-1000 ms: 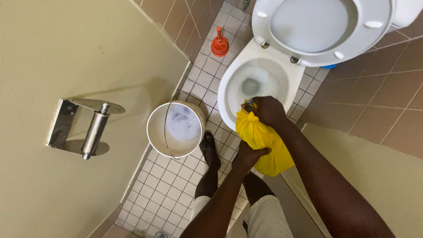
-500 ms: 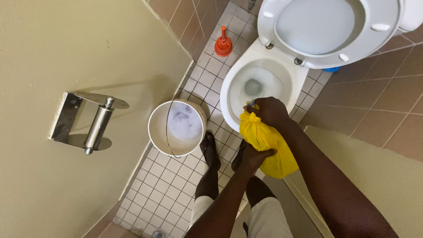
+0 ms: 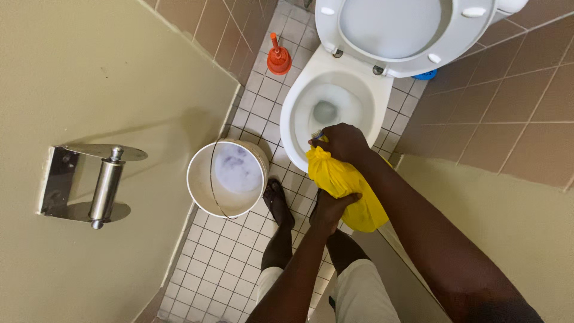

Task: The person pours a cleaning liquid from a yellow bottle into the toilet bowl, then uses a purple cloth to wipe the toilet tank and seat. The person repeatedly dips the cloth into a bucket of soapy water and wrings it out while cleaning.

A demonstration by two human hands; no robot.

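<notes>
Left of the toilet bowl (image 3: 335,107), a steel paper holder (image 3: 98,185) was fixed to the wall; nearer the bowl, a white bucket (image 3: 226,178) of sudsy water stood on the tiled floor (image 3: 227,251). Over the bowl's front rim hung the yellow bag (image 3: 347,188). The left hand (image 3: 330,206) gripped its underside, fingers curled. The right hand (image 3: 342,142) clenched its gathered neck, fingers pressed together. An orange bottle (image 3: 278,58) stood behind the bowl's left side.
</notes>
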